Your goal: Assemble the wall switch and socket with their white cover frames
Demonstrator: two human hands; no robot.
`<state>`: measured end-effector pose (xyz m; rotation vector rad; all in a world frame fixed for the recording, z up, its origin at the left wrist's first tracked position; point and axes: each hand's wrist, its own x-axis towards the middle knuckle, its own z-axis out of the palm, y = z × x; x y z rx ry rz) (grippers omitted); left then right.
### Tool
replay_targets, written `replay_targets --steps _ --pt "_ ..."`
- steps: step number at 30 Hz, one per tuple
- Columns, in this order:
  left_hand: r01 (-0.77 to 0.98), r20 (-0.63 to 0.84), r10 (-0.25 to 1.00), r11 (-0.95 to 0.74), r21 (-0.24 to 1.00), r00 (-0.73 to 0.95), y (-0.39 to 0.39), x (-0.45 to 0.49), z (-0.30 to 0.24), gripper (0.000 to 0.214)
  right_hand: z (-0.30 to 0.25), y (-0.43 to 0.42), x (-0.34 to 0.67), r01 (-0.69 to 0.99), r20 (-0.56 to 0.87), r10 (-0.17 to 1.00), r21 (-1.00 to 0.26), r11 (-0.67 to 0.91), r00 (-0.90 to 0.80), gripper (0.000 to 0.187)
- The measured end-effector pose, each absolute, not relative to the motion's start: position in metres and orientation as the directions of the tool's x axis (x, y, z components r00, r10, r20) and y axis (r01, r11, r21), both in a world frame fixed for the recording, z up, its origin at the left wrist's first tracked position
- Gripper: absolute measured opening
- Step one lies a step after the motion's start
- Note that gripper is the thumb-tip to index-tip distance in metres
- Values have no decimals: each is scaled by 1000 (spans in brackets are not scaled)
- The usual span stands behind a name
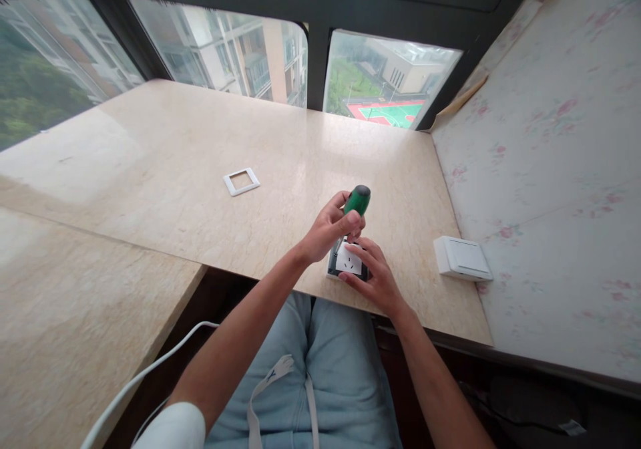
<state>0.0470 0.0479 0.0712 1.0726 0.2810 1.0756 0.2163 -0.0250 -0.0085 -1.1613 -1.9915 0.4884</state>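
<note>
My left hand [334,227] is closed round the green handle of a screwdriver [358,200], whose dark end points up. The screwdriver's shaft runs down to the left edge of a wall socket [348,260] with a white face and a dark frame. That socket lies face up near the front edge of the stone counter. My right hand [373,270] grips the socket from the right, thumb at its near side and fingers along its far side. Part of the socket is hidden under the fingers.
A white cover frame [241,182] lies on the counter [185,141], left of my hands. At the right, a white switch in its box [463,258] stands against the flowered wall [551,168]. A white cable [150,367] hangs by the left counter edge. Windows line the back.
</note>
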Motion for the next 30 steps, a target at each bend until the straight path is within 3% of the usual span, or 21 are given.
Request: replay_targets --steps 3,16,22,30 --pt "-542 282 832 27 840 479 50 39 69 48 -8 -25 216 569 412 862 -649 504 -294 49" --pt "-486 293 829 -31 874 476 48 31 73 47 -8 -25 217 571 423 857 -642 513 -295 50" --pt "-481 284 771 32 876 570 49 31 72 49 -12 -26 217 576 415 863 -645 502 -287 51" --pt "-572 234 804 154 806 546 47 43 69 56 -11 -26 216 578 402 873 -655 486 -278 49"
